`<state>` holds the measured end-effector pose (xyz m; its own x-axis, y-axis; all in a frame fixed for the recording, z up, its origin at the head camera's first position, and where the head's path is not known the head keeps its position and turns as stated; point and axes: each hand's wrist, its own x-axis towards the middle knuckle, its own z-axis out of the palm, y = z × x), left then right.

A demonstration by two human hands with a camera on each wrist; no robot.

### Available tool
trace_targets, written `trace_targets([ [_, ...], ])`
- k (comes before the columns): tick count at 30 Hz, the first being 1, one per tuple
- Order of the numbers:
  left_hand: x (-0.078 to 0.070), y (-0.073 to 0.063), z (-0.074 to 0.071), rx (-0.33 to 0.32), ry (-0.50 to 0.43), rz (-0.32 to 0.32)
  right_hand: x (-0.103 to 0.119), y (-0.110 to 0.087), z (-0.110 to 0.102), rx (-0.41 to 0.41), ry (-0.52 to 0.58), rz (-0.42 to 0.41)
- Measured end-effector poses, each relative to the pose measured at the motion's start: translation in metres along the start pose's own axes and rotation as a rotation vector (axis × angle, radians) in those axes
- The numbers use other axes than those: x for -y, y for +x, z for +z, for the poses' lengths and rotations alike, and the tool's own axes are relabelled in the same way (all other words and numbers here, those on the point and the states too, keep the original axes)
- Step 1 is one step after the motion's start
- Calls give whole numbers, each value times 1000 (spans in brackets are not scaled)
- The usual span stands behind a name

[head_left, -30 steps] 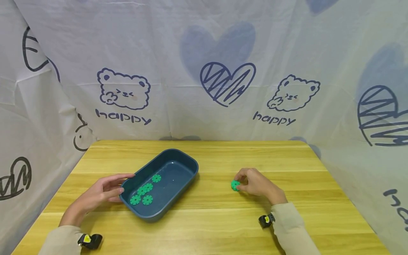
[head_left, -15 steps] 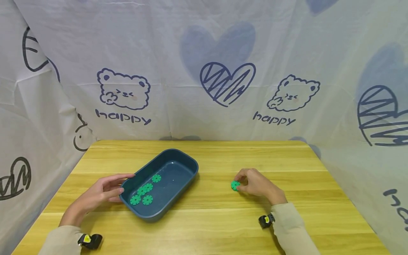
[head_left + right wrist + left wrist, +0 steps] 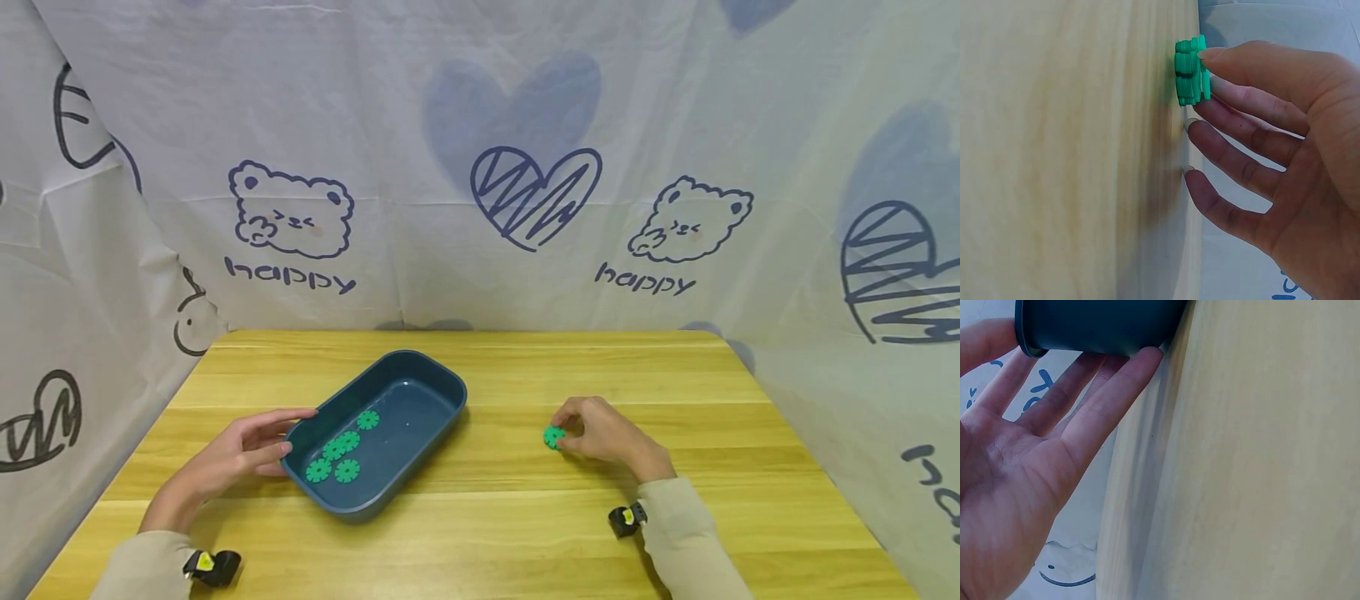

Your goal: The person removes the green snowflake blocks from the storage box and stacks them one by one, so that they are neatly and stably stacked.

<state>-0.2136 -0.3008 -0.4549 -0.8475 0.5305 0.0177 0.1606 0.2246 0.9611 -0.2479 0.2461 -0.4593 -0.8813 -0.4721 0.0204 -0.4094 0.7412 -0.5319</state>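
"happy" is legible twice on cloth [image 3: 420, 250]. Disc stack [image 3: 1190, 72] is pinched by right hand [image 3: 606, 435], well inside bench [image 3: 510, 533] edges. Tray [image 3: 405, 429], across open bench, is touched by left hand [image 3: 225, 462], fingers extended.

Yellow wood-grain rectangular table [image 3: 487, 542], far corners rounded, grain running left-right. Directly on it: dark blue, open-topped, rounded-rectangular tray [image 3: 420, 429], left of centre, upright, set diagonally, far end angled right. Well apart, right of centre: small stack of round green notched discs [image 3: 552, 437], apparently resting flat on the wood.
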Motion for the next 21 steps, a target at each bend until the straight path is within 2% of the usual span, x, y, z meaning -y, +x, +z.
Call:
trace_targets([
  [12,1,0,-1,5,0,16,0,-1,0,-1,-1,31],
  [21,1,0,0,7,-12,20,0,-1,2,-4,13,23],
])
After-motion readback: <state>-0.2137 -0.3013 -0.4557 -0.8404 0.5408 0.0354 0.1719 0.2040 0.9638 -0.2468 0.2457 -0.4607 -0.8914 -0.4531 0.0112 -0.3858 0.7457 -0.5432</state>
